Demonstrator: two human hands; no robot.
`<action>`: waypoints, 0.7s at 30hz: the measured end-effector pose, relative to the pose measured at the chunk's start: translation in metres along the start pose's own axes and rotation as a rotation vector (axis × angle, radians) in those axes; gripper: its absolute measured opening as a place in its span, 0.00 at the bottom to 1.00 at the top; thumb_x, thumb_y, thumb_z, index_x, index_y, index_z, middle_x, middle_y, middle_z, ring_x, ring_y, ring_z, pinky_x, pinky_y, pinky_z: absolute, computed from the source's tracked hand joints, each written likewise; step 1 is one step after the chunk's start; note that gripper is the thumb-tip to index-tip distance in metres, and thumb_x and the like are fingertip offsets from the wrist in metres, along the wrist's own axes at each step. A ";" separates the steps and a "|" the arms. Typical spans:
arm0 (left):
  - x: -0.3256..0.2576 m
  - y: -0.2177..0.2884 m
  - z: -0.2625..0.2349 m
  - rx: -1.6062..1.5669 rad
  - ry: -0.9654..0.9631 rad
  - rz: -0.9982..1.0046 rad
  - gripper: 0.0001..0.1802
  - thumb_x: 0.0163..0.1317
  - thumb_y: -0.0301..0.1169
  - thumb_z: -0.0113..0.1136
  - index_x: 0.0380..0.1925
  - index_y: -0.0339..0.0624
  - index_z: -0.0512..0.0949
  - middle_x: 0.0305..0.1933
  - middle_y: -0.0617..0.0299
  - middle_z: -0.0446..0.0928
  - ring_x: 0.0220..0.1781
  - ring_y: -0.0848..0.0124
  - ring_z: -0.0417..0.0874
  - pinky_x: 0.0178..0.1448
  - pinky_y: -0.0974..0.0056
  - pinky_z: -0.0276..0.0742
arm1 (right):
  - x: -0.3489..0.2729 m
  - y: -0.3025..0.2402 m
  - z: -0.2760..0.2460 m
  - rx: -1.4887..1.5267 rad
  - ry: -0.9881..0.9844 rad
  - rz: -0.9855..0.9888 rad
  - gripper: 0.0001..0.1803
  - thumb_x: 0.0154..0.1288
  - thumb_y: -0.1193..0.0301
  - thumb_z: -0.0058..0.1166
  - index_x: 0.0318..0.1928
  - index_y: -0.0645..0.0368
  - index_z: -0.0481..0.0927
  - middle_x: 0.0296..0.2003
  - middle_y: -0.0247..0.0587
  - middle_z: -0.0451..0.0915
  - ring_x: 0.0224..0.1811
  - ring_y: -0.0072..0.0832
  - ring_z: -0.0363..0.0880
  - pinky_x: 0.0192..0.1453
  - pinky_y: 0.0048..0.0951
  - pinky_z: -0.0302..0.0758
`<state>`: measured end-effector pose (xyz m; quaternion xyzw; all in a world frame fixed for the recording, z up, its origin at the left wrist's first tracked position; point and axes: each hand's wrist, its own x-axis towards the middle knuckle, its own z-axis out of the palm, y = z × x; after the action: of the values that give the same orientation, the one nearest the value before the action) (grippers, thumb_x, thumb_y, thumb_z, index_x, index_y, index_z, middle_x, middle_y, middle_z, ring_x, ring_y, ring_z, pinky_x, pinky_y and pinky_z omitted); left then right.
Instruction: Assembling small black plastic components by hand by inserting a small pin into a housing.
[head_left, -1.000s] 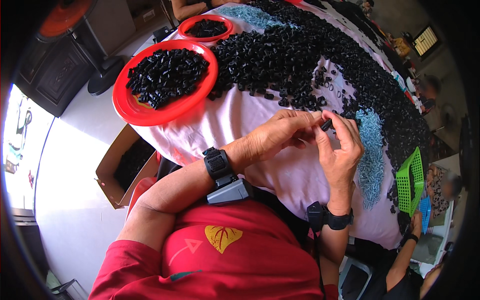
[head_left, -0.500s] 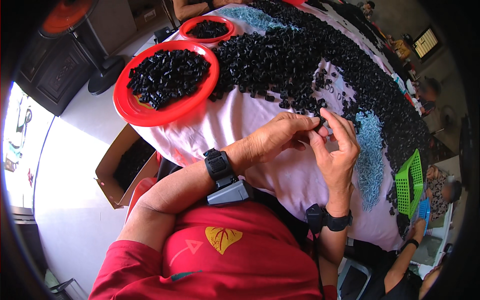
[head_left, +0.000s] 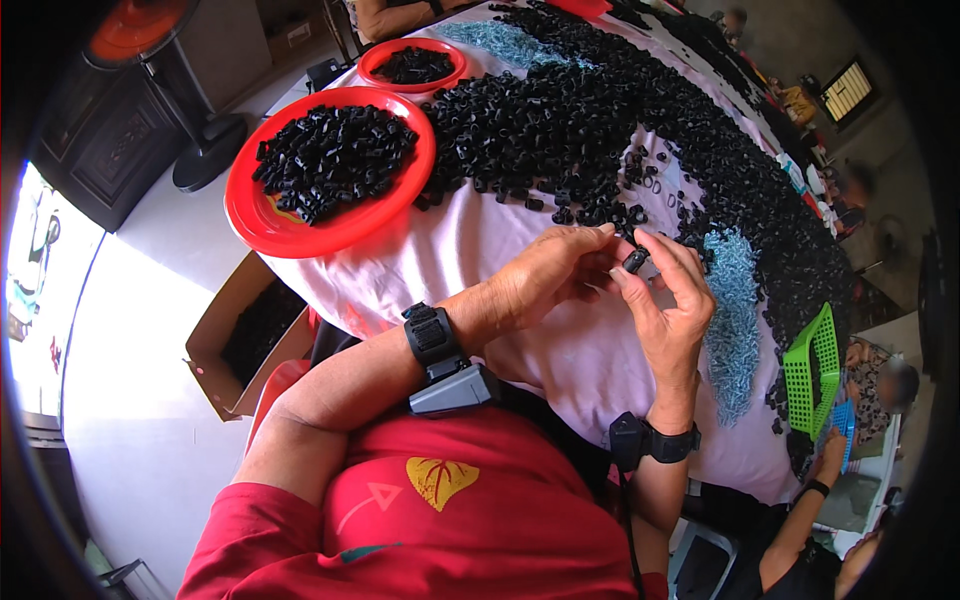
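In front of me, above the cloth-covered table, my two hands meet. A small black plastic piece with a hollow, ring-like shape sits between the thumb and fingers of my right hand. My left hand is right beside it, fingers curled and thumb tip up by the piece; whatever those fingers hold is hidden. Just beyond my fingertips spreads a large heap of similar black pieces. A pile of small silvery-blue metal parts, perhaps screws, lies to the right of my right hand.
Two red plates, one large and one small, hold black pieces. A green basket stands at the right edge near another person's arm. A cardboard box and a fan are at left. Another silvery-blue pile lies far back.
My left thumb has moved up and away from the right fingertips. The black piece now shows between my right thumb and fingers, slightly lower than before.
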<state>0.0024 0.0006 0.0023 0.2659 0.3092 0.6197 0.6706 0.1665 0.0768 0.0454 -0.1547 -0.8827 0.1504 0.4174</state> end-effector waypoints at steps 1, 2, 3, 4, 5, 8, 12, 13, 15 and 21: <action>0.001 -0.001 -0.001 0.012 0.002 0.016 0.19 0.77 0.47 0.48 0.51 0.47 0.79 0.48 0.69 0.81 0.47 0.73 0.80 0.51 0.64 0.73 | 0.000 0.001 0.000 0.028 0.003 -0.010 0.22 0.57 0.73 0.73 0.53 0.60 0.85 0.47 0.43 0.85 0.46 0.36 0.81 0.48 0.35 0.79; 0.001 -0.001 -0.002 0.024 0.005 0.032 0.18 0.77 0.46 0.48 0.51 0.47 0.79 0.48 0.70 0.81 0.47 0.73 0.80 0.51 0.65 0.73 | 0.001 0.001 0.001 0.027 0.003 -0.010 0.22 0.57 0.73 0.73 0.53 0.60 0.85 0.47 0.43 0.85 0.46 0.36 0.81 0.48 0.35 0.79; 0.000 0.000 -0.001 0.023 0.007 0.031 0.18 0.77 0.46 0.48 0.51 0.47 0.79 0.48 0.70 0.81 0.47 0.73 0.80 0.51 0.65 0.73 | 0.001 -0.001 0.001 0.052 -0.002 0.025 0.22 0.57 0.73 0.73 0.53 0.60 0.85 0.48 0.43 0.85 0.46 0.36 0.81 0.48 0.34 0.79; -0.001 0.001 0.000 0.030 0.010 0.039 0.18 0.77 0.46 0.48 0.51 0.46 0.79 0.47 0.69 0.81 0.47 0.74 0.81 0.51 0.65 0.74 | 0.000 -0.002 0.001 0.077 -0.007 0.059 0.22 0.57 0.73 0.72 0.54 0.60 0.85 0.48 0.43 0.85 0.46 0.36 0.81 0.48 0.34 0.79; -0.003 0.002 0.001 0.037 0.013 0.047 0.17 0.77 0.45 0.49 0.51 0.46 0.79 0.47 0.69 0.81 0.46 0.74 0.81 0.51 0.65 0.74 | 0.000 -0.002 0.001 0.079 -0.008 0.061 0.22 0.57 0.73 0.72 0.54 0.60 0.85 0.48 0.43 0.85 0.46 0.36 0.81 0.48 0.34 0.79; -0.005 0.004 0.004 0.049 0.040 0.051 0.16 0.77 0.44 0.50 0.49 0.45 0.79 0.43 0.69 0.80 0.44 0.75 0.81 0.48 0.67 0.74 | 0.000 -0.002 0.000 0.107 -0.024 0.110 0.22 0.57 0.73 0.72 0.54 0.59 0.85 0.49 0.43 0.85 0.47 0.35 0.81 0.49 0.34 0.80; -0.003 0.003 0.002 0.059 0.006 0.064 0.15 0.77 0.42 0.51 0.47 0.45 0.79 0.39 0.70 0.78 0.42 0.75 0.81 0.46 0.68 0.74 | -0.001 0.004 0.000 0.069 -0.013 0.016 0.22 0.58 0.74 0.72 0.53 0.60 0.85 0.47 0.43 0.85 0.46 0.35 0.82 0.47 0.33 0.80; -0.004 0.005 0.003 0.071 0.008 0.064 0.15 0.77 0.42 0.51 0.46 0.45 0.79 0.38 0.70 0.78 0.42 0.75 0.81 0.46 0.68 0.74 | -0.001 0.004 0.000 0.062 -0.012 0.006 0.21 0.57 0.74 0.72 0.53 0.61 0.85 0.47 0.43 0.85 0.45 0.35 0.82 0.47 0.34 0.81; -0.005 0.006 0.005 0.083 0.008 0.063 0.14 0.77 0.42 0.51 0.45 0.45 0.79 0.37 0.70 0.77 0.42 0.76 0.80 0.46 0.68 0.74 | -0.001 0.003 0.000 0.054 -0.007 -0.003 0.21 0.57 0.75 0.72 0.52 0.61 0.85 0.45 0.43 0.86 0.43 0.35 0.82 0.46 0.34 0.81; -0.007 0.007 0.005 0.095 0.024 0.063 0.14 0.77 0.41 0.52 0.45 0.44 0.80 0.38 0.70 0.77 0.42 0.75 0.81 0.45 0.69 0.75 | 0.000 0.001 0.000 -0.020 0.010 -0.065 0.18 0.56 0.76 0.71 0.49 0.63 0.86 0.41 0.44 0.86 0.40 0.37 0.82 0.44 0.34 0.80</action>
<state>0.0015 -0.0053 0.0112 0.2994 0.3380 0.6283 0.6336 0.1666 0.0781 0.0450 -0.1307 -0.8867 0.1270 0.4249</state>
